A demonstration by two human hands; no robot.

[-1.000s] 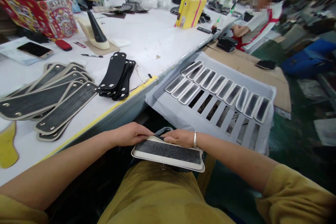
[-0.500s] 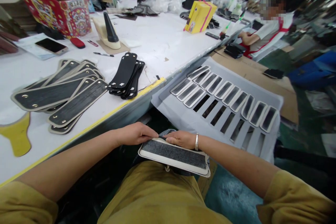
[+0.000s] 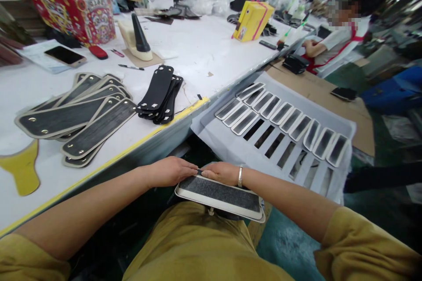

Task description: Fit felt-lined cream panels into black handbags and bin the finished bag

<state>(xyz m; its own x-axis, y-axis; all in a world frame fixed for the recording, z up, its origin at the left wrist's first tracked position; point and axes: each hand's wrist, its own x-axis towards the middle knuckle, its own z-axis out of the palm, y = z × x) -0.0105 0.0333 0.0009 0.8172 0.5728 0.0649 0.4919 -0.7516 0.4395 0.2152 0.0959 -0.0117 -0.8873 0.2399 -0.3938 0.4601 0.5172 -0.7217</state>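
Note:
A dark grey oblong panel with a pale rim rests across my lap, its long side running left to right. My left hand presses at its far edge, left of the middle, fingers held together. Beside it my right hand, with a silver bracelet at the wrist, closes over the same far edge. The fingertips of both hands nearly meet there, at a small dark strip along the edge. Under the fingers the panel's edge is hidden. A small metal piece shows below the near rim.
On the white table lie several grey panels with eyelets, a stack of black strips and a phone. At the right, several pale-rimmed panels lie on a slotted grey sheet. A co-worker sits beyond.
My right hand has shifted slightly left along the far edge, and its thumb now lies flatter. My left fingers are straighter and closer together. The panel has barely moved.

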